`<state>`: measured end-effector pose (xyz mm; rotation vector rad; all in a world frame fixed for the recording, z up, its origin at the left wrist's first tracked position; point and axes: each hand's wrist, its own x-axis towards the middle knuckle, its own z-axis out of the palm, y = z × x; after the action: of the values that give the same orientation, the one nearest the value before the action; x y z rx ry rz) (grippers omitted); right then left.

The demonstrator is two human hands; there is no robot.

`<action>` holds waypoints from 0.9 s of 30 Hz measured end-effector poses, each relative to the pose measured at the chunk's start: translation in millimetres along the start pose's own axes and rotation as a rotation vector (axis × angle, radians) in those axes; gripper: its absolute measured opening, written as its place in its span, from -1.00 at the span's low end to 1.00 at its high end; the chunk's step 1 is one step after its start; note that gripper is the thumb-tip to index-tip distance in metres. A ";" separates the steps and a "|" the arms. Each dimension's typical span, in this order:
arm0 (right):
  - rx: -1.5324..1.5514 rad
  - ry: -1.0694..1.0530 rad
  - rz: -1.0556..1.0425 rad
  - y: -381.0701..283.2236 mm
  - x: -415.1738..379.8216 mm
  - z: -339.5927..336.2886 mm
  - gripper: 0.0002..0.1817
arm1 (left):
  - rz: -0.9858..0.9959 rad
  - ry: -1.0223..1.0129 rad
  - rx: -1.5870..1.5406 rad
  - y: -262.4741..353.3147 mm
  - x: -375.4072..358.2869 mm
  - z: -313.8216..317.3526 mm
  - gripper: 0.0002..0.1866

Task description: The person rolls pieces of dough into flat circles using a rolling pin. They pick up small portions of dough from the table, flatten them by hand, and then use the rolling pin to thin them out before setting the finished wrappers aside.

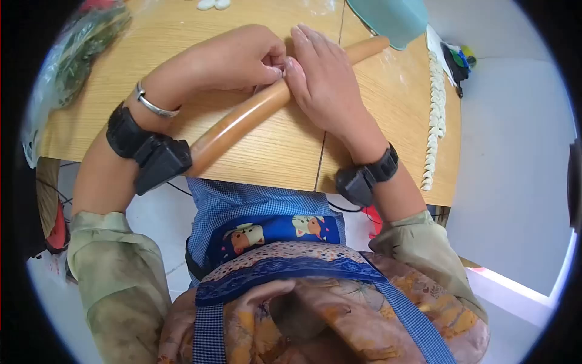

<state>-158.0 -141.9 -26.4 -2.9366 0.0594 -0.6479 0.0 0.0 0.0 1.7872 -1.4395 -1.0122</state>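
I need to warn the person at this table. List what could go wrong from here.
1. The rolling pin lies slantwise with its near end past the table edge; with both hands busy above it, a nudge could tip it off.
2. The row of dumplings runs close along the table's right edge, so a right hand sweep might knock some off.
3. The teal bowl sits by the pin's far end and could get bumped.

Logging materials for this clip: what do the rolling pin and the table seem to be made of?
The rolling pin looks like smooth, reddish-brown wood with a slight sheen, possibly varnished or worn from use. The table appears to be pale wood or wood-look laminate: fine straight grain lines and a seam between boards show.
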 end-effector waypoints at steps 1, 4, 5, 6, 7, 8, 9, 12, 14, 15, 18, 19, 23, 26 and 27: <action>0.018 -0.002 0.009 -0.6 6.8 4.1 -0.37 | 0.026 0.049 -0.019 -1.6 -0.2 1.0 -0.81; 0.019 -0.018 0.005 -0.6 12.2 2.7 -0.39 | 0.105 0.119 -0.021 -3.7 1.0 2.7 -0.82; 0.014 -0.005 -0.003 -1.1 13.5 4.4 -0.40 | 0.151 0.138 0.023 -6.1 1.4 0.8 -0.82; 0.014 -0.002 -0.005 -1.1 11.6 3.2 -0.40 | 0.151 0.140 0.026 -6.1 1.6 -0.1 -0.82; 0.023 -0.010 -0.001 -1.8 5.6 -1.1 -0.39 | 0.171 0.116 0.072 -5.6 2.0 -0.1 -0.82; 0.032 -0.019 0.003 -2.6 -1.3 -6.1 -0.39 | 0.191 0.093 0.117 -5.2 2.0 0.1 -0.83; 0.034 -0.022 0.003 -3.8 -9.1 -11.3 -0.39 | 0.189 0.093 0.114 -5.9 1.5 0.6 -0.83; 0.004 -0.069 0.007 -7.4 -33.1 -27.0 -0.36 | 0.252 0.090 0.159 -6.8 1.2 1.1 -0.84; -0.021 -0.117 0.048 -10.2 -46.2 -34.0 -0.33 | 0.229 0.053 0.136 -5.5 1.5 0.2 -0.86; -0.020 -0.115 0.053 -11.5 -51.5 -36.6 -0.33 | 0.230 0.048 0.138 -6.8 1.4 1.2 -0.86; -0.050 -0.152 0.073 -12.0 -58.2 -41.0 -0.31 | 0.212 0.101 0.022 -7.0 0.5 4.7 -0.86; -0.051 -0.144 0.067 -12.2 -57.7 -41.1 -0.30 | 0.140 0.100 -0.092 -5.5 -1.2 6.9 -0.86; -0.041 -0.096 0.014 -8.2 -46.3 -33.7 -0.33 | 0.072 0.098 -0.142 -4.2 -0.3 6.6 -0.82; -0.009 -0.068 -0.027 -5.7 -26.3 -26.3 -0.38 | 0.109 0.142 -0.074 -6.5 1.9 4.7 -0.72; -0.009 -0.068 -0.028 -2.1 -20.1 -20.9 -0.38 | 0.108 0.143 -0.074 -7.1 2.5 3.2 -0.72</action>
<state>-185.0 -141.1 -15.7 -2.9702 0.0147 -0.5529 1.1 -1.0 -8.1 1.6744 -1.3773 -0.8540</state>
